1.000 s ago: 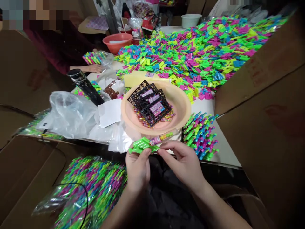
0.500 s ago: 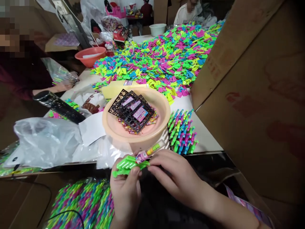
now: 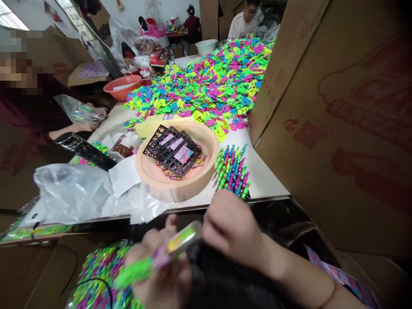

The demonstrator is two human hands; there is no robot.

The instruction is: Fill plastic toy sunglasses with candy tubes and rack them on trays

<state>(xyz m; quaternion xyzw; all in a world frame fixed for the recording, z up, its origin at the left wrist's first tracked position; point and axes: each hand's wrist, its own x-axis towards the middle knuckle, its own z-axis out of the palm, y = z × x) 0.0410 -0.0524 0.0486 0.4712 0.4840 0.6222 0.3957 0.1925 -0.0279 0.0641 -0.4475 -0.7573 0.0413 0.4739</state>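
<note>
Left hand (image 3: 167,277) was a total smear, same with the green piece (image 3: 133,273) and candy tube (image 3: 177,243) it held. Fingertips of the right hand (image 3: 228,225) were tucked outta sight. Black trays (image 3: 170,162) hid some candies (image 3: 200,159), and the big carton (image 3: 350,128) got chopped by the right edge.

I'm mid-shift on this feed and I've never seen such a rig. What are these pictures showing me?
There's no machine here: these are a person's bare hands. The view comes from one camera worn on their head, looking forward and down.

The left hand holds a green plastic piece with a tube of coloured contents lined up with it. The right hand is by the tube's far end; blur hides whether it touches.

On the white table stand a pale basin with black grids in it, a cluster of upright coloured pieces beside it, and a bright heap behind.
</note>
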